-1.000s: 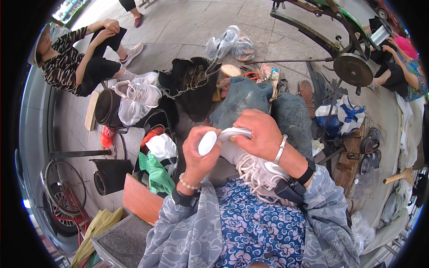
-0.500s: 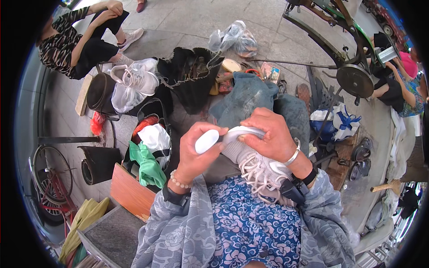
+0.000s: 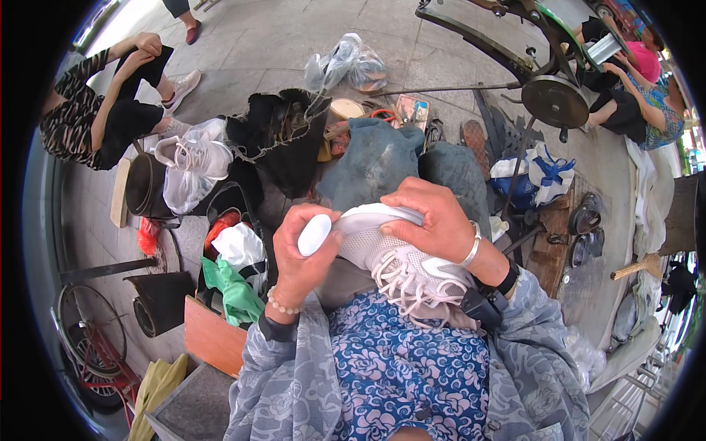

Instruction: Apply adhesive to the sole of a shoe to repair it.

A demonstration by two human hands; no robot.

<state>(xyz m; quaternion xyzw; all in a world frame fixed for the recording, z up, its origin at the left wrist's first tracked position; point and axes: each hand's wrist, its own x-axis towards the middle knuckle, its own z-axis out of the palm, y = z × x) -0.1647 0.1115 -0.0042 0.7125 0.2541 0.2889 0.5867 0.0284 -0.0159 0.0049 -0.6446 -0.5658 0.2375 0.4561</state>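
Observation:
A pale mesh sneaker point(image 3: 408, 268) with loose laces lies across my lap, its toe pointing away from me. My right hand point(image 3: 434, 220) is closed on the front of its white sole, thumb on the near side and fingers over the far edge. At the toe's left, my left hand point(image 3: 303, 253) is closed around a white oval-ended piece point(image 3: 315, 235); its rest is hidden in the palm. The left fingertips meet the edge of the sole. The sneaker's heel end rests by my right forearm, next to a dark object point(image 3: 483, 307).
Ahead stand a black tool bag point(image 3: 290, 140) and a bag holding another sneaker point(image 3: 195, 158). A hand-cranked machine point(image 3: 555, 101) rises at the far right. An orange-brown board point(image 3: 213, 334) leans at my left. Two people sit nearby, left and far right.
The view has shifted, so the surroundings sit further left. My hands have moved slightly apart along the sole, and more of the sneaker's toe shows between them. Both keep their grip.

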